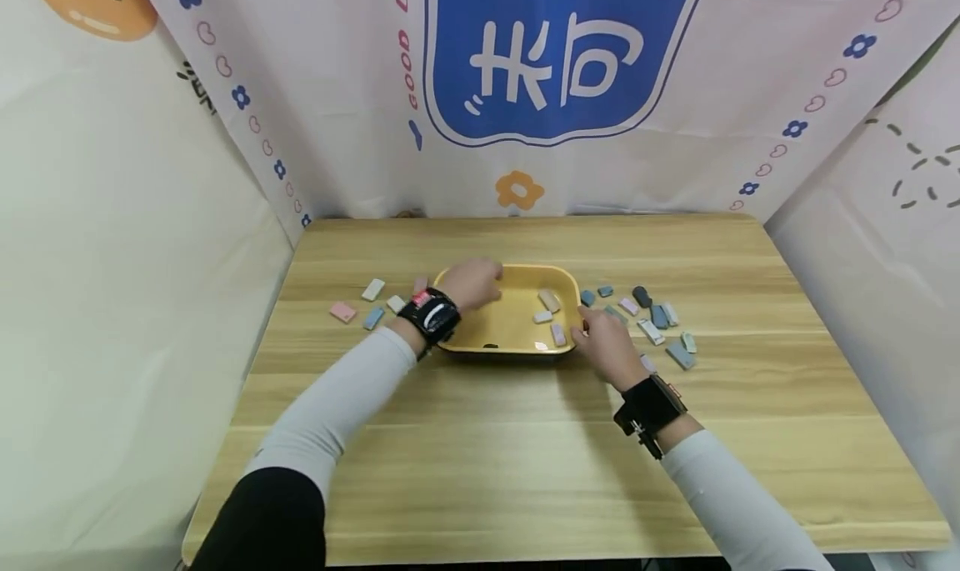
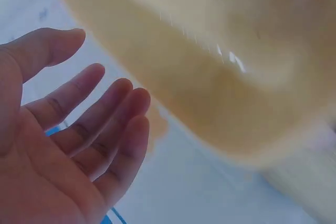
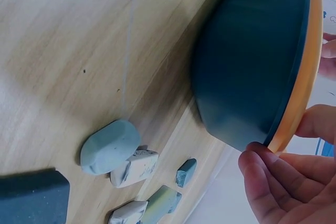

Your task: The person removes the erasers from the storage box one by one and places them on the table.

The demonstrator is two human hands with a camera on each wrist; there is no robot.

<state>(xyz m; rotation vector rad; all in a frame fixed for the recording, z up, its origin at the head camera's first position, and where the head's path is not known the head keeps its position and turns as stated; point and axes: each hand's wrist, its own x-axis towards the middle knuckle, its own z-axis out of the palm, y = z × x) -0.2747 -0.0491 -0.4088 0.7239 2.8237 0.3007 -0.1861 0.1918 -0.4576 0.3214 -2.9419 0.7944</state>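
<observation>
A rectangular tray, yellow inside and dark blue-green outside, is at the middle of the table; in the right wrist view its wall looks raised off the wood. Several small eraser-like blocks lie inside it, toward the right. My right hand pinches the rim at the right end, thumb on one side and fingers on the other. Over the tray's left end is my left hand. The left wrist view shows its palm bare and its fingers loosely bent, holding nothing.
Right of the tray lie several eraser-like pieces, among them a grey-blue one and a dark one. To the left are a pink piece, a blue one and white ones. A printed cloth hangs behind the table.
</observation>
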